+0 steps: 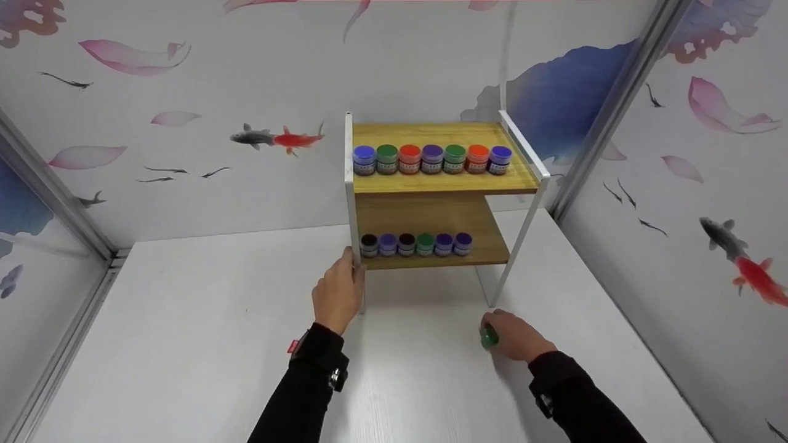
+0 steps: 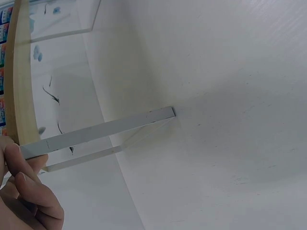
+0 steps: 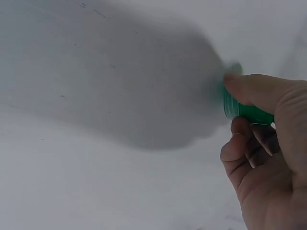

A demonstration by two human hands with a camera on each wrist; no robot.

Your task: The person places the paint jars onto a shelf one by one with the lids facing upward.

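Observation:
A two-tier shelf with wooden boards and a white frame stands on the white table. My left hand grips its front left leg, just by the lower board; the left wrist view shows the thumb and fingers about that leg. Low over the table, near the foot of the right leg, my right hand holds a small green-lidded paint jar between thumb and fingers. The jar is tilted on its side, and part of it is hidden by the hand.
Several paint jars with blue, green, red and purple lids line the upper board. Another row with black, purple, green and blue lids sits along the lower board. Printed walls with metal corner posts enclose the table.

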